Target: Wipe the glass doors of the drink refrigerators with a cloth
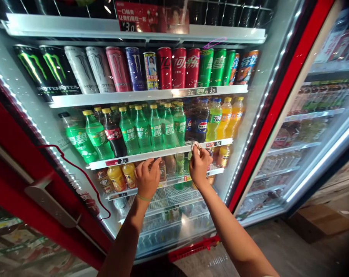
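In the head view my right hand (200,163) is closed in a pinch on a small crumpled white cloth or tissue (195,146). It is at the front edge of the shelf rail (163,154) under the bottles. My left hand (148,177) is just below the same rail, fingers apart and bent, with nothing seen in it; whether it touches the rail I cannot tell. Behind the rail stand green Sprite bottles (156,129), a cola bottle (114,132), a Pepsi bottle (202,121) and orange soda bottles (226,117).
Above is a shelf of cans (178,69). Lower wire shelves (171,196) hold yellow-capped bottles (116,179) and other drinks. At left is a red door frame with a handle (52,202). A second cooler (307,115) and a cardboard box (321,221) are at right.
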Motion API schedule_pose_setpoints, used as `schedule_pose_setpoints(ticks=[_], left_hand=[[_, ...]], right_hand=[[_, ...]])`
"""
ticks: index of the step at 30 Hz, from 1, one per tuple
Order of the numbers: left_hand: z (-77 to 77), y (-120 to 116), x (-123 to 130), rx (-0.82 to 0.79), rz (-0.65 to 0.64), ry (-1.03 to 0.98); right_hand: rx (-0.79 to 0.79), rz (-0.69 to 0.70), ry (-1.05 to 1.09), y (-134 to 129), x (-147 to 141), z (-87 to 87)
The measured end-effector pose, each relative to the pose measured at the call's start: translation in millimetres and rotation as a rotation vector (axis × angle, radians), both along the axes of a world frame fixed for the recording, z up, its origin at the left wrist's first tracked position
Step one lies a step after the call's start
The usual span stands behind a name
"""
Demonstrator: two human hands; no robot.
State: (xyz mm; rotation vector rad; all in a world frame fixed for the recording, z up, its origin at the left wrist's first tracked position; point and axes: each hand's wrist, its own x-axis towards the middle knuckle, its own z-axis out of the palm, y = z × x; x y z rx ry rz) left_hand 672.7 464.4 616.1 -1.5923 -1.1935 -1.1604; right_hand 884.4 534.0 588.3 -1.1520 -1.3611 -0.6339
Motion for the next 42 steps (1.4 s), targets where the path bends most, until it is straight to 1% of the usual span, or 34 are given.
schedule_pose_setpoints(ticks=[2,5,6,8,10,11,13,15,17,18,19,21,22,23,25,27,28,30,33,34,35,38,39,40,42], left_hand=[[-1.2,-2,-3,0.008,0.009,-0.024],[-2.7,-4,-9,0.007,0.000,-0.013],[-2.8,-4,-11,0.001,-0.007,0.000],[-2.2,-6,-17,-0.008,-0.020,0.021],[-0.7,-9,-24,-0.011,-0.024,0.028],[0.1,-10,-27,-0.011,-0.025,0.025],[0.9,-13,-35,-0.015,-0.024,0.017],[0.2,-17,-45,-0.028,-0.015,0.005],[-1.6,-22,-59,-0.041,0.003,-0.011],[-2.5,-24,-67,-0.043,0.013,-0.022],[-3.3,-26,-75,-0.043,0.020,-0.033],[-4.5,-30,-89,-0.038,0.016,-0.054],[-5.0,-32,-94,-0.036,0.011,-0.057],[-5.4,-34,-100,-0.040,0.007,-0.052],[-6.5,-37,-109,-0.054,0.013,-0.029],[-7.3,-42,-122,-0.068,0.035,-0.012],[-7.2,-45,-129,-0.074,0.046,-0.012],[-5.5,-51,-147,-0.085,0.063,-0.027],[-0.6,-61,-173,-0.093,0.080,-0.062],[0.8,-64,-181,-0.093,0.085,-0.071],[1.6,-67,-189,-0.091,0.091,-0.076],[0.6,-78,-214,-0.113,0.119,-0.059],[-0.3,-82,-224,-0.134,0.130,-0.047],[-1.1,-87,-233,-0.156,0.141,-0.037],[-1.0,-95,-252,-0.198,0.156,-0.029]], right_hand=[[-0.012,0.031,-0.025,-4,-5,-2.3],[-0.058,0.173,-0.202,-10,-1,-18.6],[-0.066,0.191,-0.213,-11,1,-23.8],[-0.066,0.148,-0.112,-10,0,-27.9],[-0.063,0.102,0.014,-9,-12,-23.4],[-0.065,0.108,0.036,-9,-23,-20.0],[-0.063,0.167,-0.021,-13,-47,-16.3],[-0.039,0.231,-0.163,-20,-67,-18.8],[0.012,0.253,-0.290,-26,-78,-22.7],[0.037,0.240,-0.302,-27,-81,-22.7],[0.054,0.213,-0.272,-27,-84,-20.6],[0.070,0.152,-0.147,-27,-94,-11.8],[0.075,0.138,-0.103,-26,-102,-7.1],[0.083,0.145,-0.107,-27,-111,-3.7],[0.122,0.208,-0.243,-32,-131,-3.1],[0.170,0.265,-0.404,-40,-146,-8.3],[0.189,0.274,-0.438,-43,-151,-10.4],[0.191,0.241,-0.377,-47,-160,-9.0],[0.122,0.170,-0.190,-49,-181,4.1],[0.106,0.169,-0.186,-50,-190,7.6],[0.106,0.186,-0.229,-52,-201,8.9],[0.139,0.285,-0.484,-59,-229,1.6],[0.151,0.306,-0.530,-61,-236,-1.4],[0.167,0.311,-0.527,-62,-243,-2.9],[0.202,0.275,-0.406,-63,-257,0.0]])
